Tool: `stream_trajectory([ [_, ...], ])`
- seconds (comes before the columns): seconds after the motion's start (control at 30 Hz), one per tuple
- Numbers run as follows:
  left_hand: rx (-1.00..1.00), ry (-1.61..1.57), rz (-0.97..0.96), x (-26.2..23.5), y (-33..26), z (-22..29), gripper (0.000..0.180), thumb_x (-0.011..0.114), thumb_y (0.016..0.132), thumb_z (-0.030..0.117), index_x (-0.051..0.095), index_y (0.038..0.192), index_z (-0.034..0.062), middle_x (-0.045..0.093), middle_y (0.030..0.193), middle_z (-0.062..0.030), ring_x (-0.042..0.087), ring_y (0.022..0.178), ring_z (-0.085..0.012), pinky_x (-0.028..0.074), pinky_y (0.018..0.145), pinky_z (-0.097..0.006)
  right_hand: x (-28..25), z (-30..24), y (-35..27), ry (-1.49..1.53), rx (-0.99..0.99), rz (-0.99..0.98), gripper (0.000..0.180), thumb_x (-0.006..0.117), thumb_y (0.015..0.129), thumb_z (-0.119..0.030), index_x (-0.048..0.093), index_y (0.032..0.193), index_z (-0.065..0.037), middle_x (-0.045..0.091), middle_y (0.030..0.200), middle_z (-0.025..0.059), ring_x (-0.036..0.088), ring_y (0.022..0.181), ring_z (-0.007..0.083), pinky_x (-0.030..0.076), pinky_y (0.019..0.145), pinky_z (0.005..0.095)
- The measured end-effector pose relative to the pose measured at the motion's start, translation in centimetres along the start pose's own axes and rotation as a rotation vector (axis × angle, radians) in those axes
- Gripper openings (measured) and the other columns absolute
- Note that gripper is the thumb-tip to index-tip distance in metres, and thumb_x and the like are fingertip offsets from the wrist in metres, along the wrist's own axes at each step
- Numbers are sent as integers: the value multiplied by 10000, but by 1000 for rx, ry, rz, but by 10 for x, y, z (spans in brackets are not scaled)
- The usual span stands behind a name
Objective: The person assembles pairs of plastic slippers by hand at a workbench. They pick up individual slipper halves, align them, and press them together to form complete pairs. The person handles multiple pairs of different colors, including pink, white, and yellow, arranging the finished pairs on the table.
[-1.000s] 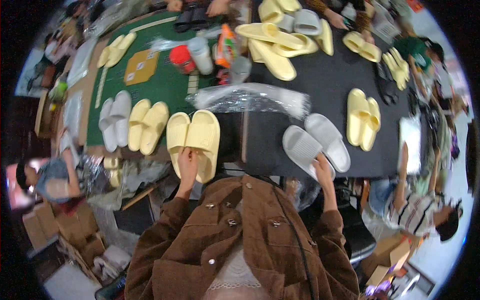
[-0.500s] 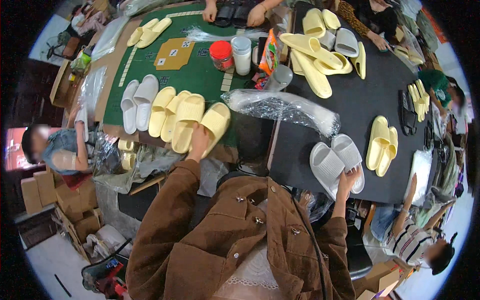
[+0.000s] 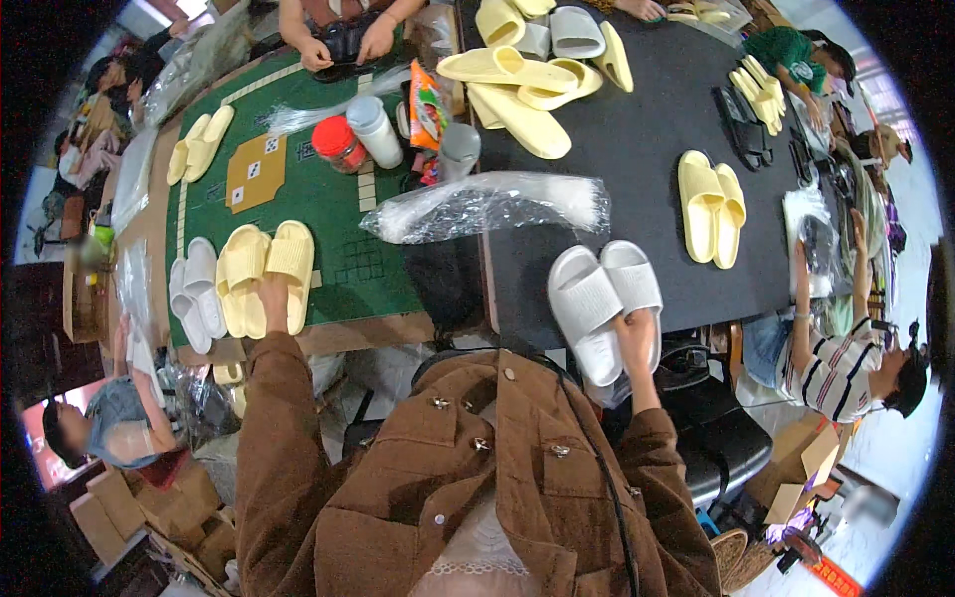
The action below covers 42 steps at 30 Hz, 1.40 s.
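Note:
My left hand [image 3: 273,296] rests on the heel of a pale yellow pair of slippers [image 3: 261,274] lying on the green mat [image 3: 298,199]. A white pair of slippers [image 3: 195,291] lies just to their left. My right hand [image 3: 637,336] grips the heel end of a white-grey pair of slippers [image 3: 602,298] at the near edge of the black table [image 3: 637,149]. A clear plastic bag [image 3: 487,204] lies between the two pairs. My brown jacket sleeves come up from the bottom.
Several more yellow slippers [image 3: 711,204] and a heap [image 3: 527,80] lie further back. A red-lidded jar [image 3: 338,144], white bottle [image 3: 376,129] and snack packet [image 3: 430,104] stand mid-table. Other people sit around: hands at the far side [image 3: 348,40], a person in stripes [image 3: 846,348] at right.
My left hand slid the yellow pair leftward beside the white pair. My right hand kept hold of the white-grey pair at the table edge. My head turned, shifting the view.

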State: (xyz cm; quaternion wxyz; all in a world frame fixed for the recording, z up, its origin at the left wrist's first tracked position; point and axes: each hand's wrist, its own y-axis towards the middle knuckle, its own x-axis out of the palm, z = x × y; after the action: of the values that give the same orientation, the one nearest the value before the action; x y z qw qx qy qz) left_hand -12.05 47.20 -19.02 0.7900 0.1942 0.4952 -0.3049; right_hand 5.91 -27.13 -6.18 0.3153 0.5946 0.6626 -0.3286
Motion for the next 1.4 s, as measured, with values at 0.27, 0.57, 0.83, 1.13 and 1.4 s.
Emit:
stream_trajectory([
  [0.27, 116, -253, 53, 4, -116, 197, 464, 542, 799, 72, 499, 1253, -6, 338, 1355, -292, 361, 1233, -425, 302, 1038, -446, 24, -68, -1, 37, -75, 126, 196, 664, 716, -106, 601, 803, 58, 568, 834, 200, 556, 744, 358, 443, 657, 426],
  [0.57, 729, -564, -234, -9, -200, 432, 520, 587, 854, 176, 439, 1344, 82, 273, 1444, -207, 284, 1312, -387, 244, 1071, -444, 68, -123, 4, 214, 39, 120, 273, 660, 795, -191, 613, 815, 76, 593, 790, 231, 586, 696, 349, 462, 636, 415],
  [0.83, 857, -176, -255, 48, -238, 451, 607, 642, 808, 361, 420, 1359, 238, 224, 1467, -185, 155, 1346, -447, 154, 1014, -666, 9, -103, -9, 307, -103, -400, 281, 608, 865, -198, 655, 1037, 20, 672, 819, 135, 663, 778, 240, 533, 734, 314],
  [1.13, 860, -144, -222, 41, -249, 457, 518, 612, 832, 327, 464, 1310, 192, 321, 1414, -136, 248, 1308, -394, 194, 1009, -632, 18, -39, 121, 675, 157, 81, 177, 549, 866, -55, 631, 1018, -13, 656, 799, 62, 619, 681, 103, 515, 589, 256],
  [1.4, 847, -146, -143, 47, -210, 476, 410, 590, 854, 258, 522, 1212, 70, 472, 1214, -129, 431, 1157, -330, 299, 998, -520, 36, -78, 133, 525, 141, 112, 129, 590, 847, -54, 658, 930, 18, 659, 705, 71, 612, 590, 109, 494, 548, 255],
])
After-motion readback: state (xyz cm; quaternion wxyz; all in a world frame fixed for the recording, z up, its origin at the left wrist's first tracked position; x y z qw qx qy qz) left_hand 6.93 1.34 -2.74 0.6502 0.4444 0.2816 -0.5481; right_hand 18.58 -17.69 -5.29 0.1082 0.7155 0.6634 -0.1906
